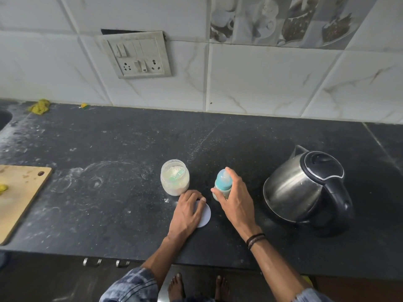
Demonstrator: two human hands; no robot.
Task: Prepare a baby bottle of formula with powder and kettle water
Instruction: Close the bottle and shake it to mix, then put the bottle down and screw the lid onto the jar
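Note:
A baby bottle (222, 182) with a teal collar and clear teat stands on the dark counter (122, 192). My right hand (236, 198) grips it from the right, fingers curled round its body and top. Left of it stands an open clear jar of white powder (175, 180) with a green scoop inside. My left hand (188, 209) rests flat on the jar's white lid (206, 214), which lies on the counter in front of the jar. A steel kettle (305, 188) with a black lid and handle sits to the right, its lid closed.
A wooden cutting board (19, 192) lies at the left edge with something yellow on it. A sink edge (4, 118) and a yellow cloth (40, 106) are at the far left. A switch panel (139, 56) hangs on the tiled wall. Powder smears mark the counter.

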